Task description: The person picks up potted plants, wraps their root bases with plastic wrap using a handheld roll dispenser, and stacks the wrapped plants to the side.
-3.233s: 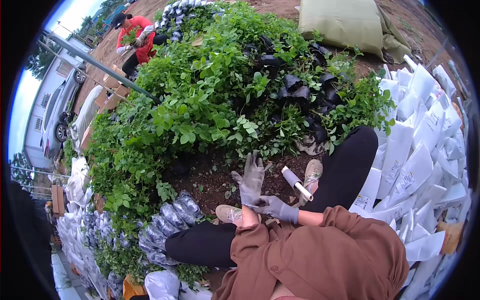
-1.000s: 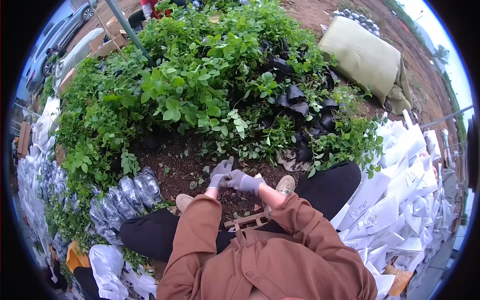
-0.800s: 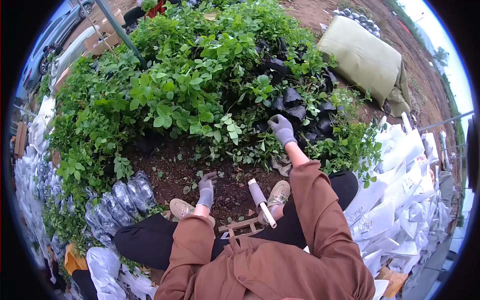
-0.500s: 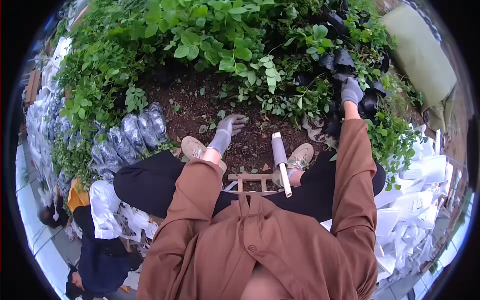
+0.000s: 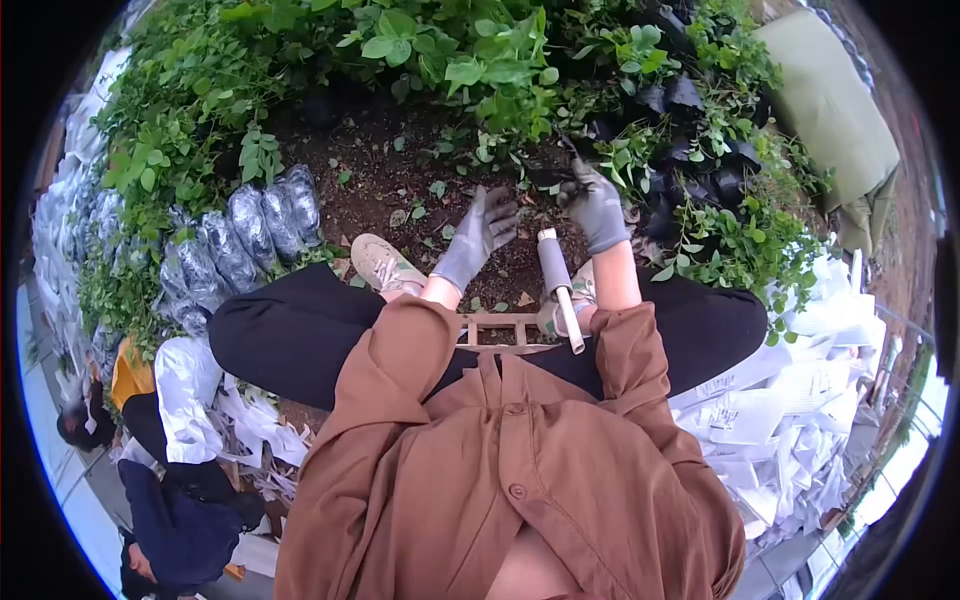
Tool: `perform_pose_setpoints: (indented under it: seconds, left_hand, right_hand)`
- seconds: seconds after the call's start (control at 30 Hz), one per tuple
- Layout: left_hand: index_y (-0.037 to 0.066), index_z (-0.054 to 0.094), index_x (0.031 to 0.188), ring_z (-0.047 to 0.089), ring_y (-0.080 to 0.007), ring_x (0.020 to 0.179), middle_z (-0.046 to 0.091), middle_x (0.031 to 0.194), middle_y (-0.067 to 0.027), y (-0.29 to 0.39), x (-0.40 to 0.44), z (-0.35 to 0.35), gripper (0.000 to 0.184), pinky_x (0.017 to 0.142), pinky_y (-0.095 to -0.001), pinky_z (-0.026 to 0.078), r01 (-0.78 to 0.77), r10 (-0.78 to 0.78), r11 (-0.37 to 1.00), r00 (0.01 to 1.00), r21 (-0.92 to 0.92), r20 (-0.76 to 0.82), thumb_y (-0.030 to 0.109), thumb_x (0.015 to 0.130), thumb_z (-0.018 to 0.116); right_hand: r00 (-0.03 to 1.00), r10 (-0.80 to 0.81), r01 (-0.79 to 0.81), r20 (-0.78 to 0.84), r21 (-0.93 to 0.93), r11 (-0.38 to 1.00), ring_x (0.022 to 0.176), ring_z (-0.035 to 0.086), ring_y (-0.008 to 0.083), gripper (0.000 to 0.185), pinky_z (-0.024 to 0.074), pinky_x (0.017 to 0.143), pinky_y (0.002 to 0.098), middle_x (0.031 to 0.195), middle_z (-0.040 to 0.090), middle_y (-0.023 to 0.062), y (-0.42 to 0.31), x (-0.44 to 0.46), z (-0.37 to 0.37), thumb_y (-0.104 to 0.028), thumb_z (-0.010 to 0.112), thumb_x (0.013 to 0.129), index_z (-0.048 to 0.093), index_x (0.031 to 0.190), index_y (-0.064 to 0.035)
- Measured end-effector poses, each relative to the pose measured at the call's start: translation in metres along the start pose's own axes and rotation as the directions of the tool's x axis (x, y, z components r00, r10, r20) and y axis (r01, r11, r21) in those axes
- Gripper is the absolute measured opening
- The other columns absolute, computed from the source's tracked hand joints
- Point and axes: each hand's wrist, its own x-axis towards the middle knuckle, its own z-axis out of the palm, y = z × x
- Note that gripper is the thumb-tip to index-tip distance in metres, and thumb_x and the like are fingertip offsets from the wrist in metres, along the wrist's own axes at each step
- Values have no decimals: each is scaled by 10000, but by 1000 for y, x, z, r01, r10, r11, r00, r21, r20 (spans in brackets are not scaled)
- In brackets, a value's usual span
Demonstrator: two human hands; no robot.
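Observation:
My left hand (image 5: 482, 236), in a grey glove, hovers above the dark soil (image 5: 400, 165) with its fingers apart and nothing in it. To its right, my gloved right hand (image 5: 598, 208) is closed at the edge of the green leafy plants (image 5: 505, 75). Something dark and thin shows at its fingertips, too blurred to make out. Below the right hand, a pale rod with a grey roll around it (image 5: 555, 270) leans over one shoe. Black plant bags (image 5: 685, 95) lie among the leaves at the upper right.
Plastic-wrapped bundles (image 5: 250, 225) stand in a row at the left. White packaging sleeves (image 5: 745, 410) are piled at the right, beyond my knee. A wooden frame (image 5: 495, 322) lies between my legs. A rolled green cover (image 5: 835, 110) is farther back. Another person (image 5: 180, 525) is at the lower left.
My right hand went out to the black bags and has come back left, close to my left hand. The hands were together earlier and are now apart. The view has tilted downward.

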Motion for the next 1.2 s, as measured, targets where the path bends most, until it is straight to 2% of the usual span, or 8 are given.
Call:
perform_pose_setpoints:
  seconds: [0.3, 0.37, 0.5, 0.6, 0.73, 0.9, 1.03, 1.2]
  left_hand:
    - [115, 319, 1336, 552, -361, 1041, 528, 1205, -165, 38, -77, 5, 670, 872, -494, 475, -88, 286, 841, 909, -533, 302, 605, 881, 348]
    - [109, 377, 1307, 541, -337, 1071, 514, 1237, -148, 34, -71, 9, 632, 892, -497, 460, -27, 258, 829, 904, -559, 340, 579, 885, 363]
    - [96, 443, 1279, 523, -315, 1113, 509, 1248, -163, -9, -45, -34, 545, 943, -488, 420, -378, 378, 915, 925, -140, -29, 488, 905, 379]
    - [131, 454, 1279, 496, -295, 1147, 477, 1304, -108, 4, -49, -32, 498, 951, -495, 413, -145, 126, 655, 989, -742, -82, 448, 897, 411]
    - [163, 518, 1202, 573, -274, 1033, 590, 1158, -60, 11, -32, -29, 466, 799, -456, 491, -62, 57, 652, 998, -755, -33, 487, 874, 447]
    - [168, 537, 1177, 583, -262, 1016, 597, 1142, -61, 11, -19, -16, 441, 770, -445, 505, -5, -24, 631, 999, -776, -26, 479, 877, 453]
    - [146, 532, 1179, 580, -282, 1008, 582, 1158, -85, 20, -23, -11, 415, 796, -481, 502, -25, -38, 597, 998, -802, -59, 439, 908, 420]
    - [139, 504, 1210, 559, -290, 1048, 577, 1165, -106, 28, -17, -3, 422, 820, -507, 485, -73, -17, 588, 995, -805, -102, 428, 927, 383]
  right_hand:
    - [878, 278, -354, 389, 138, 925, 621, 439, 92, 66, 397, 610, 287, 793, 488, -24, 63, -78, 55, -172, 535, 909, 523, 939, -115]
    - [906, 241, -134, 349, -303, 943, 592, 451, 65, 146, 396, 562, 253, 782, 551, -16, 57, -91, 55, -228, 565, 899, 570, 923, -84]
    - [868, 342, 193, 360, -879, 437, 670, 522, 57, 283, 438, 603, 235, 749, 603, -2, -17, -82, 58, -289, 592, 883, 624, 982, -26]
    - [941, -187, 276, 284, -959, -68, 757, 616, 250, 255, 465, 676, 346, 794, 636, 112, -85, -8, 7, -286, 627, 830, 627, 911, -45]
    - [765, -598, -83, 237, -886, -457, 883, 600, 336, 337, 481, 741, 435, 962, 604, 121, -171, 84, -45, -344, 664, 748, 569, 972, -110]
    - [732, -461, -195, 502, -494, -848, 739, 605, 266, 348, 482, 623, 400, 849, 574, 76, -187, 153, -49, -271, 672, 715, 551, 1030, -181]
    - [854, -517, -350, 53, -676, -648, 878, 663, 241, 274, 512, 711, 375, 919, 679, 113, -183, 179, -47, -372, 532, 838, 707, 912, -176]
    - [725, -556, -123, 406, -718, -685, 754, 639, 316, 206, 495, 636, 430, 811, 651, 106, -185, 156, -47, -311, 547, 820, 617, 838, -117]
